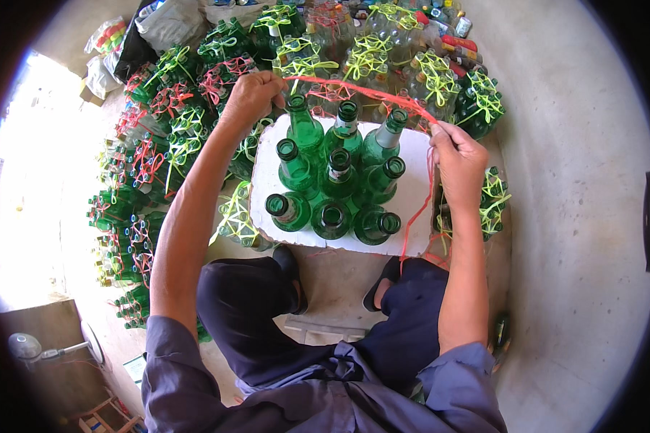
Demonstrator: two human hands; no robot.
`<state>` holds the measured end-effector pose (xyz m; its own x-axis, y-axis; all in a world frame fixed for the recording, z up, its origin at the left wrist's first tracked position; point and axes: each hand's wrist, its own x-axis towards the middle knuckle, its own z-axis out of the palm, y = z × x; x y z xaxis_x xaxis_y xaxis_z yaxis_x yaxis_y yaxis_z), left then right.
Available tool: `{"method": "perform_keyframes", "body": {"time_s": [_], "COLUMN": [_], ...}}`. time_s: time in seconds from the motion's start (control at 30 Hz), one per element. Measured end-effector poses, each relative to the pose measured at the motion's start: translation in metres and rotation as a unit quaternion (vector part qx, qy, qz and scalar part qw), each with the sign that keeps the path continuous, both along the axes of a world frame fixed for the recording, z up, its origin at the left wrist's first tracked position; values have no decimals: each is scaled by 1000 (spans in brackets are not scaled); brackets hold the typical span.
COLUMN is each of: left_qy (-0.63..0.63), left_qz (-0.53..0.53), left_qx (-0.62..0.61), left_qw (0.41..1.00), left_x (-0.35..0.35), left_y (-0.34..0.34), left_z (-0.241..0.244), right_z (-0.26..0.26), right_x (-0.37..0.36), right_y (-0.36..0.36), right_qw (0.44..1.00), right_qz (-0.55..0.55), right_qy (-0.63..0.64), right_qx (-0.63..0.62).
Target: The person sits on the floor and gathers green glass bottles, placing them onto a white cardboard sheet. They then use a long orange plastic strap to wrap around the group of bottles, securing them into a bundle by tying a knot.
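Observation:
Several green glass bottles (339,176) stand upright in close rows on a white board (414,189) with ragged edges, in front of my knees. A red plastic twine (379,97) spans above their far side. My left hand (257,94) pinches one end of it, beyond the board's far left corner. At the far right corner, my right hand (459,157) grips the twine's other part. From there a loose strand hangs down over the board's right side to its near edge. The twine crosses above the back row, and no loop around the bottle necks shows.
Many bundles of green bottles (184,135) and clear bottles (368,57), tied with yellow-green or red twine, crowd the floor left and beyond. A concrete wall (563,216) rises at right. Plastic bags (170,27) lie far left; a white fan (92,343) stands lower left.

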<state>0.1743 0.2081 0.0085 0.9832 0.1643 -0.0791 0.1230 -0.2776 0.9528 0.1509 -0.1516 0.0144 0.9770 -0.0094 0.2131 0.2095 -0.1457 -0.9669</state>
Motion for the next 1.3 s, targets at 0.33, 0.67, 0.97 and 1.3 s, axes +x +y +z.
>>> {"method": "perform_keyframes", "body": {"time_s": [0.33,0.67,0.97,1.3], "left_qy": [63,-39,100,-37], "left_qz": [-21,-70,-35,-89], "left_qx": [98,307,239,286], "left_qw": [993,948,965,953], "left_x": [-34,-83,-90,-120], "left_y": [18,28,0,16], "left_z": [-102,-168,-125,-141], "right_z": [-102,-120,-166,-150], "right_x": [33,27,13,-5], "right_y": [-8,6,-11,-17], "right_qw": [974,939,902,882], "right_qz": [69,111,155,197], "right_qy": [155,190,223,227], "right_qx": [-148,-264,-336,-362]}}
